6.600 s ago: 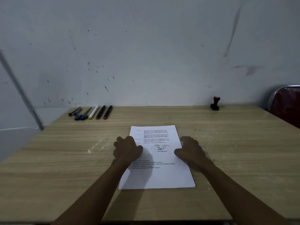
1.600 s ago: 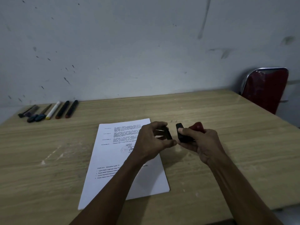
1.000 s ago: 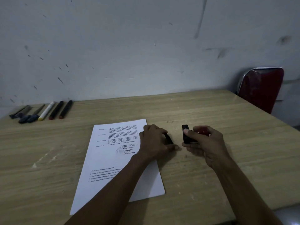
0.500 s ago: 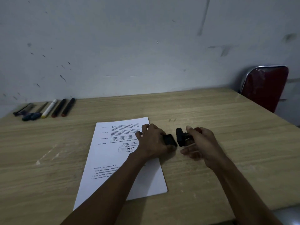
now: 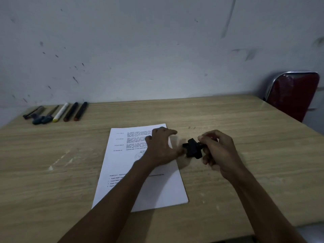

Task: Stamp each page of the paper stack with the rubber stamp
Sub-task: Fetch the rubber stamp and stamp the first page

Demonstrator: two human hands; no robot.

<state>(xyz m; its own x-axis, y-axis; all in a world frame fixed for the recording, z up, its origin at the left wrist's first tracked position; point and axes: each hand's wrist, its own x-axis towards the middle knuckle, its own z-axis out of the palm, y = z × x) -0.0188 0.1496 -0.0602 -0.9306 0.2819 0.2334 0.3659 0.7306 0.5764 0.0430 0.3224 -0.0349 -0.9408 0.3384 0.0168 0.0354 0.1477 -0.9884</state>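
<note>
A white paper stack (image 5: 122, 165) with printed text lies on the wooden table (image 5: 245, 181). My right hand (image 5: 220, 151) grips the rubber stamp (image 5: 193, 150) by its handle just right of the stack, holding it sideways above the table with its black base pointing left. A small black cap (image 5: 185, 145) sits against that base. My left hand (image 5: 160, 148) hovers over the stack's upper right corner with fingers spread, its thumb close to the cap. The stamp's handle is hidden inside my right fist.
Several pens and markers (image 5: 59, 113) lie in a row at the table's far left by the wall. A red chair (image 5: 292, 95) with a chrome frame stands beyond the far right corner. The table's right edge runs close to my right arm.
The black cap and the stamp base, held apart half a second ago, now meet. My left hand's fingers have spread out, and my right hand has raised the stamp a little.
</note>
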